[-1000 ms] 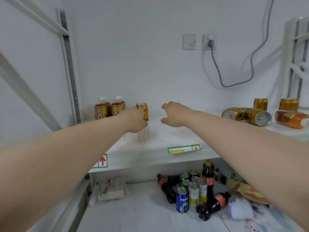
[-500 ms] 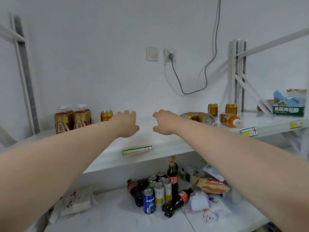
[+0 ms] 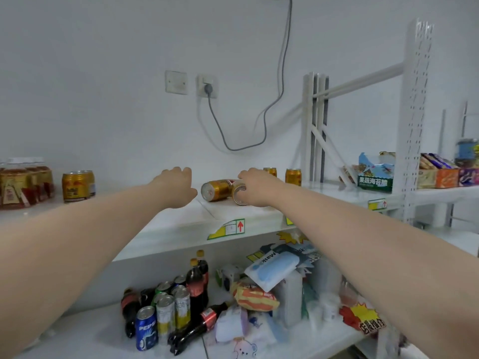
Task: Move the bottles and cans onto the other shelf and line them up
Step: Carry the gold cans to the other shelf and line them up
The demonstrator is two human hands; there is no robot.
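Fingers of the right hand curl over a gold metal can lying on its side, its round end facing the camera; whether they have closed fully on it I cannot tell. The left hand is empty, fingers loosely bent, just beside a second toppled gold can without touching it. Both cans lie on the white metal shelf, touching each other.

By my reading the job is partly done: at the shelf's left end one gold can stands upright beside a cluster of amber bottles with white caps. Left to shift are the two toppled cans and two upright gold cans near the wall.

The right palm hides part of its can and one of the rear cans. The amber bottles are blurred and cut by the frame edge.
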